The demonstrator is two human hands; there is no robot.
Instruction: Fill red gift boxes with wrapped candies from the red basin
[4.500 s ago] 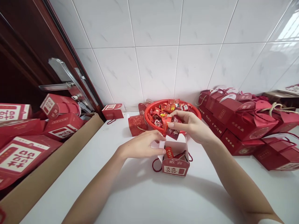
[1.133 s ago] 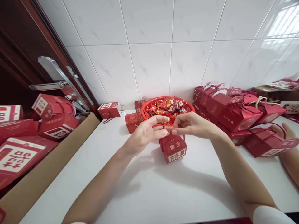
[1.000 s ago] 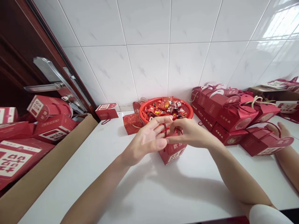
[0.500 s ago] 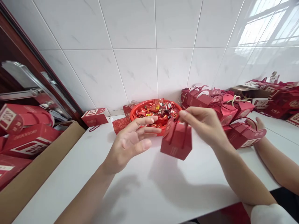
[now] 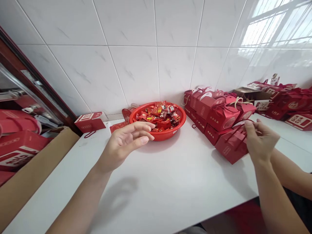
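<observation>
My right hand (image 5: 262, 139) pinches the cord handle of a red gift box (image 5: 231, 146), which hangs tilted at the right, in front of a stack of red boxes (image 5: 202, 107). My left hand (image 5: 126, 143) hovers over the white table, fingers apart and nothing in them. Just beyond it stands a round red plastic basket (image 5: 168, 134) full of wrapped candies (image 5: 162, 113). Another person's forearm (image 5: 290, 165) reaches in behind my right wrist; that hand is mostly hidden by mine.
A single red box (image 5: 90, 123) lies by the wall at the left. Beside the cabinet, a cardboard carton (image 5: 46, 165) holds more red boxes. Further boxes with ribbons (image 5: 297, 100) are piled at the far right. White tiles (image 5: 136, 71) back the table.
My right hand has carried the gift box from in front of the basket rightward to the stacked boxes. My left hand stays open near the basket. The view has shifted slightly right.
</observation>
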